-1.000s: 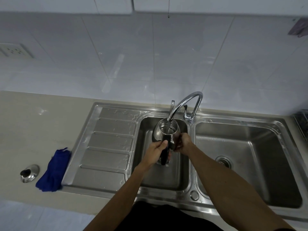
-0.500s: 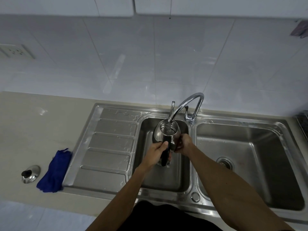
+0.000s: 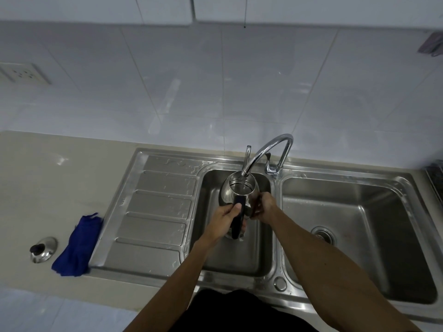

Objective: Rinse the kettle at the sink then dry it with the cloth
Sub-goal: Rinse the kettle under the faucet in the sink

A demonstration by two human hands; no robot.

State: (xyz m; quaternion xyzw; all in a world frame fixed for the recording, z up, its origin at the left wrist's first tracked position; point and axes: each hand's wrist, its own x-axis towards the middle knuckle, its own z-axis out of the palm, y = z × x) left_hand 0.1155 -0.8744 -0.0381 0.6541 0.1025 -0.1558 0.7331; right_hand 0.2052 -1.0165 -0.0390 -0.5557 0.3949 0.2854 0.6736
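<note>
A steel kettle (image 3: 233,191) with a dark handle stands upright over the left sink basin (image 3: 239,255), its open mouth under the tap spout (image 3: 268,149). Water runs from the spout into it. My left hand (image 3: 226,215) grips the dark handle from the left, thumb on top. My right hand (image 3: 265,207) holds the kettle's right side, fingers curled against the body. A blue cloth (image 3: 78,245) lies crumpled on the counter left of the drainboard. The kettle's steel lid (image 3: 43,249) with a black knob lies beside the cloth.
The ribbed drainboard (image 3: 153,212) is wet with drops. The right basin (image 3: 354,231) holds only its drain. A beige counter (image 3: 48,183) runs left, with a wall socket (image 3: 21,73) above it. A dark rack edge (image 3: 435,173) shows at far right.
Both hands keep the same hold on the kettle under the running tap. Only the camera has shifted slightly.
</note>
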